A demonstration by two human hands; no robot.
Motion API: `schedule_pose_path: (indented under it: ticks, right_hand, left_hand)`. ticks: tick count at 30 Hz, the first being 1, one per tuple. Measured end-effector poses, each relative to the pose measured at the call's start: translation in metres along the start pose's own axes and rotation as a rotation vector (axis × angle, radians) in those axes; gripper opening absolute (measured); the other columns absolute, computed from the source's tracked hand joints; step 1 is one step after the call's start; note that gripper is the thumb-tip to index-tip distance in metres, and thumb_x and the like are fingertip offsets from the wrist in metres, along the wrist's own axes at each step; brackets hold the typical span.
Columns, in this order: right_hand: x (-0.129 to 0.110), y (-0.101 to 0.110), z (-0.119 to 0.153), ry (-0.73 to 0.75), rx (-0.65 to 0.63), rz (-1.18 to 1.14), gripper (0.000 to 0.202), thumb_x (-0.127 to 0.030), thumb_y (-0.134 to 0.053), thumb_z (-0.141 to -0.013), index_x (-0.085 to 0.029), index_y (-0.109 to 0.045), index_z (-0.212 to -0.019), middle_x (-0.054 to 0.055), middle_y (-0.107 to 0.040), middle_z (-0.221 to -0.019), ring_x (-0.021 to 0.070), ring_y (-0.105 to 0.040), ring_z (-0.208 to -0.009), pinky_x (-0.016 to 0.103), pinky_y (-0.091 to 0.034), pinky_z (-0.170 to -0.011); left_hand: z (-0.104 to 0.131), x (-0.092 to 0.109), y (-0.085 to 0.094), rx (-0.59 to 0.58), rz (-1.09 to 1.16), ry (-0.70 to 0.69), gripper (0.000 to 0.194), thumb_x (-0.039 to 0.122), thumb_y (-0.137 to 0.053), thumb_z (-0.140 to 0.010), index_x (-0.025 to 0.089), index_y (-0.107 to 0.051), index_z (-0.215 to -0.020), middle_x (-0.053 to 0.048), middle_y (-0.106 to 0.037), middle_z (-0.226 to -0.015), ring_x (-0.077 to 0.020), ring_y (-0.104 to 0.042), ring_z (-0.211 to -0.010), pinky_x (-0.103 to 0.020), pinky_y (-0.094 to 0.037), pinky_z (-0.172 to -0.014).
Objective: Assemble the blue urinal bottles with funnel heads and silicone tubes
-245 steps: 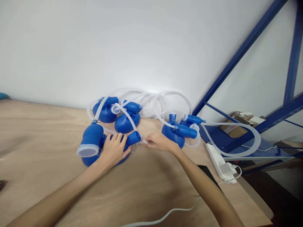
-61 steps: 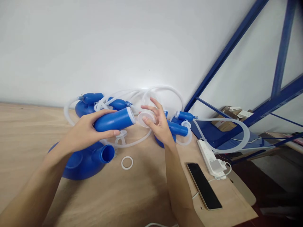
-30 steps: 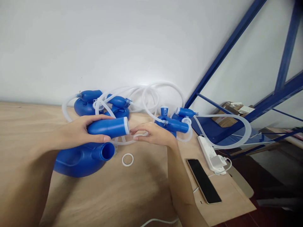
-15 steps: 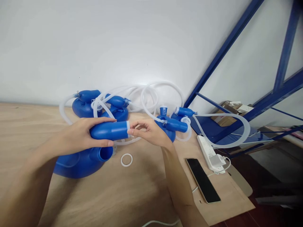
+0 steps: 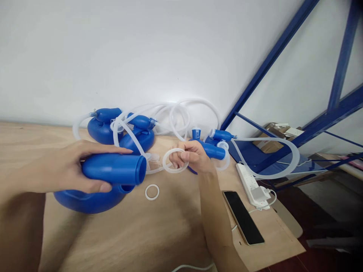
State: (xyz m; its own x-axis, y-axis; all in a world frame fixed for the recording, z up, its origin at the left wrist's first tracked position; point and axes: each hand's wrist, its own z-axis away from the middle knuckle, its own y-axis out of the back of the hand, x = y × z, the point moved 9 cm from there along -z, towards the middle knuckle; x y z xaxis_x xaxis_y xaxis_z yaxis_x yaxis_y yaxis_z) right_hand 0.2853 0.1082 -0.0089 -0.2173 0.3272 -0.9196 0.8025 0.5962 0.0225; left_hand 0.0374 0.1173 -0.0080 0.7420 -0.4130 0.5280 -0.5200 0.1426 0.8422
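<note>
My left hand (image 5: 70, 170) is wrapped around a blue plastic tube (image 5: 113, 169), its round open mouth facing right. Pinched in my right hand (image 5: 191, 155) is a translucent white ring (image 5: 165, 166), held apart from the tube. Below the tube sits a blue plastic bottle (image 5: 87, 200), its neck opening partly covered by the tube. On the wood between my hands lies a second white ring (image 5: 152, 192). Small clear plastic parts (image 5: 153, 158) rest just behind, beside the hose.
Several blue bottles (image 5: 102, 130) with clear hoses (image 5: 195, 100) stand along the wall. At the right are a black phone (image 5: 244, 217), a white power strip (image 5: 249, 183) and a blue metal rack (image 5: 272, 53). The wooden table (image 5: 136, 241) ends at the lower right.
The white ring has come off the tube's mouth and moved right in my right hand. My left hand has drawn the tube left and tilted its mouth toward me.
</note>
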Motion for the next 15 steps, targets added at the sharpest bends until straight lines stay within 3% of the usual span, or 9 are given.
schedule_pose_path:
  ticks: [3,6,10,12,15]
  right_hand:
    - [0.016,0.002,0.007,-0.184,-0.218,0.287,0.039,-0.053,-0.081,-0.088,-0.018,-0.068,-0.076,0.000,-0.067,-0.075,0.0135,-0.062,-0.070,0.028,-0.051,-0.070]
    - [0.052,-0.006,0.012,-0.365,-0.465,0.575,0.031,-0.048,-0.077,-0.092,-0.017,-0.077,-0.092,0.002,-0.075,-0.090,0.0143,-0.068,-0.081,0.026,-0.052,-0.077]
    - [0.111,-0.012,0.012,-0.562,-0.651,0.665,0.038,-0.052,-0.070,-0.097,-0.018,-0.081,-0.109,0.004,-0.081,-0.099,0.0168,-0.074,-0.088,0.024,-0.054,-0.077]
    - [0.132,-0.006,0.006,-0.583,-0.613,0.726,0.040,-0.051,-0.068,-0.099,-0.018,-0.080,-0.118,0.006,-0.081,-0.110,0.0201,-0.076,-0.097,0.027,-0.056,-0.085]
    - [0.152,0.020,-0.007,-0.562,-0.346,0.961,0.048,-0.045,-0.066,-0.102,-0.020,-0.067,-0.143,0.013,-0.072,-0.137,0.0278,-0.070,-0.124,0.038,-0.052,-0.108]
  left_hand:
    - [-0.001,-0.011,0.005,-0.037,-0.039,0.097,0.091,0.082,-0.079,-0.056,0.039,-0.075,-0.136,0.000,-0.077,-0.134,-0.0428,-0.070,-0.123,-0.051,-0.059,-0.105]
    - [-0.004,-0.012,0.007,-0.017,-0.044,0.155,0.101,0.087,-0.078,-0.050,0.037,-0.074,-0.138,-0.003,-0.076,-0.136,-0.0446,-0.069,-0.124,-0.052,-0.060,-0.103]
    - [-0.006,-0.007,-0.002,-0.061,-0.049,0.146,0.101,0.086,-0.079,-0.054,0.036,-0.071,-0.141,-0.003,-0.076,-0.135,-0.0432,-0.069,-0.124,-0.050,-0.060,-0.103]
    - [-0.005,-0.005,-0.007,-0.091,-0.057,0.112,0.100,0.085,-0.079,-0.057,0.035,-0.070,-0.143,-0.003,-0.075,-0.137,-0.0421,-0.069,-0.125,-0.049,-0.059,-0.104]
    - [-0.006,-0.002,-0.011,-0.119,-0.061,0.071,0.096,0.083,-0.079,-0.063,0.035,-0.068,-0.146,-0.002,-0.075,-0.137,-0.0410,-0.069,-0.125,-0.047,-0.059,-0.104]
